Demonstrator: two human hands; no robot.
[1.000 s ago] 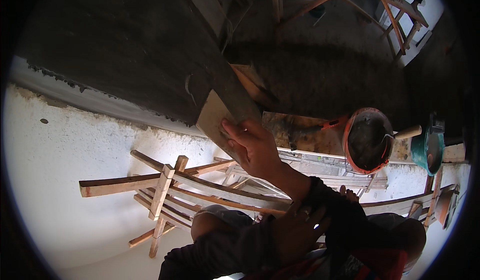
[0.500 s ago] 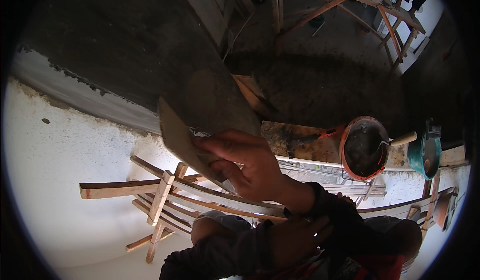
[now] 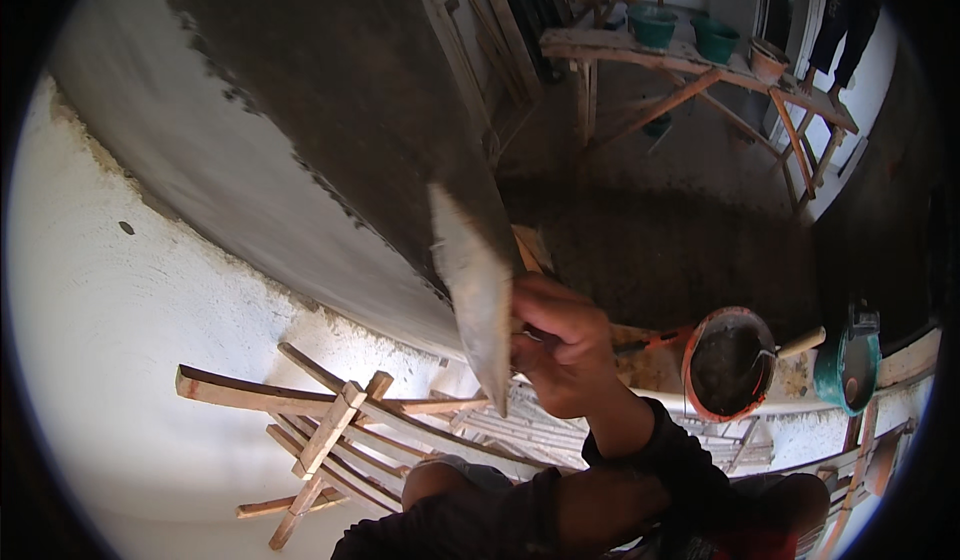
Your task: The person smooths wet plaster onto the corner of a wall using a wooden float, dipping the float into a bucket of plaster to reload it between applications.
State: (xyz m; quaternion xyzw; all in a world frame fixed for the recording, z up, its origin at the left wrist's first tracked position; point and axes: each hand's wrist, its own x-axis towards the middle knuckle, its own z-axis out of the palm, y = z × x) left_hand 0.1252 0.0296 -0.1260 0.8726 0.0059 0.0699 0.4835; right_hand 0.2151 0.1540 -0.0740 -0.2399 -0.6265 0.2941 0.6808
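Observation:
My right hand (image 3: 562,345) is closed around the back of a plastering trowel (image 3: 475,295). The flat grey blade stands nearly upright to the left of my fingers. Beyond it rises a wall surface with a band of dark wet plaster (image 3: 340,100) beside a lighter grey band (image 3: 290,210); whether the blade touches it I cannot tell. My left forearm (image 3: 610,508) lies low across my body, and its hand is hidden by my right arm and shadow. Right of my right hand stands an orange bucket (image 3: 690,385) of grey mortar, a wooden-handled tool (image 3: 800,343) resting in it.
A green bucket (image 3: 830,375) stands right of the orange one on a plank. Wooden scaffold timbers (image 3: 325,430) lie below left. Across the room is a wooden trestle platform (image 3: 640,55) with green tubs (image 3: 652,26) and an orange tub (image 3: 768,60). A person's legs (image 3: 845,25) show there.
My view has tilted up, showing more of the far platform and wall. My right hand and the trowel have moved right, and the blade is turned more upright. My left hand has slipped from sight.

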